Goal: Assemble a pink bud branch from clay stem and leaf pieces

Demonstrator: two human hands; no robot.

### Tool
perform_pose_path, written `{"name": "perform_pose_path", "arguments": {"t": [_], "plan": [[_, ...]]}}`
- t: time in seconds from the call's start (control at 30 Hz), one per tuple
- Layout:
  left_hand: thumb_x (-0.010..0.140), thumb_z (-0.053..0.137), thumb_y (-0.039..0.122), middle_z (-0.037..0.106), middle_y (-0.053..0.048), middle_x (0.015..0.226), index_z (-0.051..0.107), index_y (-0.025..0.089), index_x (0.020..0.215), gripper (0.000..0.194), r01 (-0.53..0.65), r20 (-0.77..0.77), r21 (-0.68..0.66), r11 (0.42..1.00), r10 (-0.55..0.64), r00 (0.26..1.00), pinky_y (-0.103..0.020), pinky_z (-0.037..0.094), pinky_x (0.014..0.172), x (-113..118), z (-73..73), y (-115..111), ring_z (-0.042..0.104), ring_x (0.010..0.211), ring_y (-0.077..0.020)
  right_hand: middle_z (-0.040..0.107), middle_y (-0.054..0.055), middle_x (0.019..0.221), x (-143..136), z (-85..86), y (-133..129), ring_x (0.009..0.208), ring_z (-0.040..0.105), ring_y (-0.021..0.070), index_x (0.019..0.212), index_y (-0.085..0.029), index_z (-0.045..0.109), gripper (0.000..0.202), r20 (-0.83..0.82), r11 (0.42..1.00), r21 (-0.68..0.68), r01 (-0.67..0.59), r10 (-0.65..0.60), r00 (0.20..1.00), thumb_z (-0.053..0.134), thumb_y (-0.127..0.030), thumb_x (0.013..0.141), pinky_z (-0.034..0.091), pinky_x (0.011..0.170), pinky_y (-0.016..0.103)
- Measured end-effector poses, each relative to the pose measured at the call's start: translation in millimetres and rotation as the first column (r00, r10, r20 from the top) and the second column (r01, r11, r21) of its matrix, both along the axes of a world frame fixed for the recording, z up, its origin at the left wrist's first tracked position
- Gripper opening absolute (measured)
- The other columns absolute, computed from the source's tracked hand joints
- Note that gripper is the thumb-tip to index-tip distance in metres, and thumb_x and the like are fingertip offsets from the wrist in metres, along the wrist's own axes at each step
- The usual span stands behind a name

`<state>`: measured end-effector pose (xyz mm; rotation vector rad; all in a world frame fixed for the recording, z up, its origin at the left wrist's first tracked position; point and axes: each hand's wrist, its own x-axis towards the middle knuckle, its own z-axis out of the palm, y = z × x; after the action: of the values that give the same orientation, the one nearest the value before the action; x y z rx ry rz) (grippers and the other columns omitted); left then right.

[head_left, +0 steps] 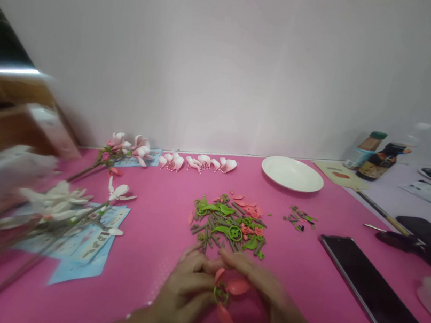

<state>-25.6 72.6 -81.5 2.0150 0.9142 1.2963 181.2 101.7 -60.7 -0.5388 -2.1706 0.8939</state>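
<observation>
Near the bottom centre, my left hand (184,289) is closed on a small flower piece (236,286) with coral-pink petals and a green ring at its middle. Beside it, my right hand (263,298) reaches in from the right, its index fingertip close to the left fingers; its other fingers are blurred and partly hidden, so its grip is unclear. Just beyond both hands lies a pile of small parts (226,222): green leaves and rings, brown stem pieces and coral petals. Farther back stands a row of pale pink petal pieces (203,163).
A white plate (292,174) sits at the back right, near a smaller heap of parts (300,217). At right are a phone (374,293), scissors (402,240) and bottles (381,162). Flower stems (69,215) lie over blue papers (86,266) at left.
</observation>
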Motion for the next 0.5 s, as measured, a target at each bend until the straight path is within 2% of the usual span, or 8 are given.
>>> {"name": "perform_pose_path", "arguments": {"t": [0.07,0.2,0.33,0.5], "plan": [[0.091,0.047,0.033,0.057,-0.004,0.077,0.067,0.019,0.080,0.027,-0.007,0.012,-0.005,1.000,0.007,1.000,-0.035,0.036,0.077,1,0.0,0,0.051,0.078,-0.0173,0.052,0.010,0.130,-4,2.5,0,0.118,0.051,0.0237,0.142,-0.028,0.029,0.091,-0.008,0.999,0.048,-0.018,0.018,1.000,0.078,-0.043,0.066,0.044,0.099,0.034],[0.091,0.048,0.033,0.055,-0.003,0.074,0.066,0.017,0.075,0.029,-0.022,-0.001,0.017,1.000,0.022,1.000,-0.033,0.036,0.077,1,0.4,-1,0.051,0.076,-0.0159,0.063,0.005,0.111,-15,10.2,2,0.107,0.057,0.0190,0.134,-0.027,0.041,0.068,-0.088,0.997,0.066,-0.027,0.033,0.996,0.072,-0.039,0.075,0.046,0.094,0.032],[0.091,0.048,0.033,0.056,-0.003,0.074,0.067,0.016,0.077,0.029,-0.029,-0.021,0.023,0.999,0.029,0.999,-0.034,0.036,0.079,1,0.5,-1,0.051,0.076,-0.0157,0.064,0.006,0.107,-18,12.3,4,0.103,0.057,0.0184,0.129,-0.026,0.046,0.057,-0.150,0.996,0.071,-0.052,0.062,0.987,0.067,-0.044,0.079,0.047,0.090,0.033],[0.092,0.046,0.032,0.056,-0.003,0.075,0.066,0.017,0.077,0.029,-0.024,-0.029,0.037,0.999,0.025,0.999,-0.034,0.036,0.078,1,2.1,0,0.052,0.074,-0.0153,0.066,0.005,0.101,-19,9.4,5,0.095,0.060,0.0171,0.124,-0.028,0.050,0.049,-0.190,0.998,0.022,-0.065,0.068,0.979,0.068,-0.038,0.080,0.048,0.087,0.035]]}}
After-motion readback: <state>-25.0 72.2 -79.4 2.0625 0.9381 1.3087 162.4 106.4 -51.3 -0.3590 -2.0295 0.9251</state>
